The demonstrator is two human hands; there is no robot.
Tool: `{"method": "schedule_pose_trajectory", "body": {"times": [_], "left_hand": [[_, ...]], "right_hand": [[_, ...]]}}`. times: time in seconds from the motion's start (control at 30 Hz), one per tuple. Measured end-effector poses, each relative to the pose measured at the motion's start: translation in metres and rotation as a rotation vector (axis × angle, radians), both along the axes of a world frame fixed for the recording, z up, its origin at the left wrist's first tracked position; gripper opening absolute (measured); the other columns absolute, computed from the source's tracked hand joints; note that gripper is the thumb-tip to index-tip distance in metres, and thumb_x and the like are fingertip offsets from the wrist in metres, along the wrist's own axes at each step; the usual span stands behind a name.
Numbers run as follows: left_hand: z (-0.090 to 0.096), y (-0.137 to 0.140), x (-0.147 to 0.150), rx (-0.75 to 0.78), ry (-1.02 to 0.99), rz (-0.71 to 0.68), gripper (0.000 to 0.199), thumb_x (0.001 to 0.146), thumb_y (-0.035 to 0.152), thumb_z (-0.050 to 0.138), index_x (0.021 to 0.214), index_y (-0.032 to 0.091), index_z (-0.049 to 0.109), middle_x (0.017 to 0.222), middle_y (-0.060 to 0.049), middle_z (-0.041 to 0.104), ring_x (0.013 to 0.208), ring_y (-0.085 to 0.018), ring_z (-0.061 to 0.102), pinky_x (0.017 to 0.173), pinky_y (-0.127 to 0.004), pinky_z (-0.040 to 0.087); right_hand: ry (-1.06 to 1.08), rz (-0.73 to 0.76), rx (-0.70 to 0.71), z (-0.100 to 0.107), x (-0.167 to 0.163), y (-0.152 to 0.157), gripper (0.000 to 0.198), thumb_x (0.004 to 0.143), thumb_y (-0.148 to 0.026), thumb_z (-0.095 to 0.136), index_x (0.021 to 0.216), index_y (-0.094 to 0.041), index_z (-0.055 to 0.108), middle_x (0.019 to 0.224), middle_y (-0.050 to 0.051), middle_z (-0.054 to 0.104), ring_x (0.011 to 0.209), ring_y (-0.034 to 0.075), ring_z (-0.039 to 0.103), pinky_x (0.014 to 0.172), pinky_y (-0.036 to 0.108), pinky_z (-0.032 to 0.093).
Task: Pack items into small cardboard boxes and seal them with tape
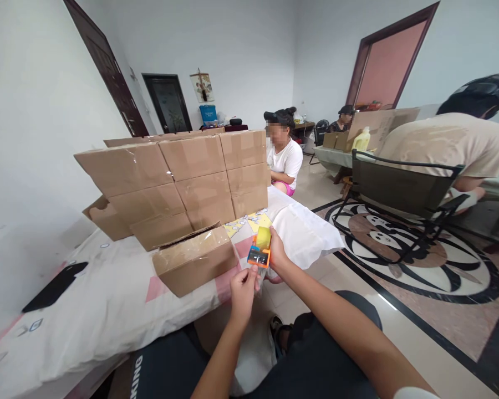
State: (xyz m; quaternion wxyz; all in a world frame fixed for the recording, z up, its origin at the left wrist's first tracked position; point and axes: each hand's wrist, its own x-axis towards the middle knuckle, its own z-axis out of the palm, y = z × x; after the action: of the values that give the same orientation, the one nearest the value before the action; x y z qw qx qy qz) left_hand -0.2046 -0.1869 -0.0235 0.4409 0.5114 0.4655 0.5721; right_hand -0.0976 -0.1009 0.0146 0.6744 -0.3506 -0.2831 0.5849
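Note:
My right hand (277,250) is wrapped round the side of an orange and blue tape dispenser (258,256), which carries a yellowish roll of tape (263,238). Just below the dispenser's front edge, my left hand (243,289) is closed in a pinch, on what looks like the free end of the tape. A cardboard box (197,263) lies to the left of both hands on the cloth-covered table, with shiny tape along its top edge.
Stacked cardboard boxes (202,177) stand behind the nearest box. A black flat object (56,285) lies on the table cloth (108,299) at left. A person in white (289,160) sits beyond the stack. Another person bends over beside a dark chair (403,183) at right.

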Motion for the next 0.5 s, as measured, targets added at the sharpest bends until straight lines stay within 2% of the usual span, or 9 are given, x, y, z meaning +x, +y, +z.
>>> {"method": "schedule_pose_trajectory", "body": {"times": [0.13,0.2,0.27,0.4,0.5], "left_hand": [[0.008,0.001,-0.018,-0.015,0.141,-0.014,0.053,0.078,0.065,0.065,0.056,0.016,0.063,0.039,0.004,0.046,0.037,-0.010,0.041,0.041,-0.023,0.032],[0.011,0.002,-0.027,-0.011,0.190,-0.008,0.052,0.079,0.062,0.066,0.054,0.017,0.062,0.039,0.004,0.046,0.037,-0.010,0.042,0.042,-0.023,0.033],[0.015,0.003,-0.033,-0.003,0.203,0.026,0.051,0.080,0.060,0.065,0.052,0.017,0.061,0.038,0.004,0.046,0.037,-0.010,0.042,0.042,-0.023,0.034],[0.025,0.007,-0.038,0.037,0.129,0.078,0.044,0.080,0.056,0.066,0.059,0.017,0.066,0.041,0.003,0.051,0.041,-0.011,0.048,0.045,-0.023,0.039],[0.032,0.009,-0.039,0.056,0.059,0.071,0.040,0.081,0.054,0.067,0.070,0.016,0.071,0.045,0.002,0.056,0.044,-0.012,0.052,0.049,-0.024,0.043]], "right_hand": [[0.103,-0.039,-0.109,0.020,0.013,0.003,0.038,0.097,-0.048,0.041,0.083,-0.017,0.060,0.060,0.004,0.067,0.049,0.016,0.063,0.051,0.027,0.053],[0.196,-0.002,-0.144,0.030,0.028,0.006,0.043,0.099,-0.047,0.034,0.081,-0.018,0.059,0.059,0.003,0.066,0.051,0.016,0.063,0.055,0.028,0.055],[0.238,0.028,-0.112,0.036,0.045,0.010,0.044,0.098,-0.050,0.033,0.082,-0.018,0.059,0.061,0.003,0.066,0.054,0.017,0.064,0.060,0.031,0.057],[-0.084,-0.129,0.144,0.024,0.065,0.026,0.034,0.086,-0.052,0.062,0.089,-0.018,0.060,0.069,0.003,0.070,0.062,0.018,0.067,0.064,0.031,0.057],[-0.261,-0.119,0.161,0.001,0.066,0.041,0.033,0.080,-0.046,0.073,0.091,-0.018,0.059,0.075,0.003,0.071,0.071,0.018,0.069,0.065,0.028,0.054]]}}
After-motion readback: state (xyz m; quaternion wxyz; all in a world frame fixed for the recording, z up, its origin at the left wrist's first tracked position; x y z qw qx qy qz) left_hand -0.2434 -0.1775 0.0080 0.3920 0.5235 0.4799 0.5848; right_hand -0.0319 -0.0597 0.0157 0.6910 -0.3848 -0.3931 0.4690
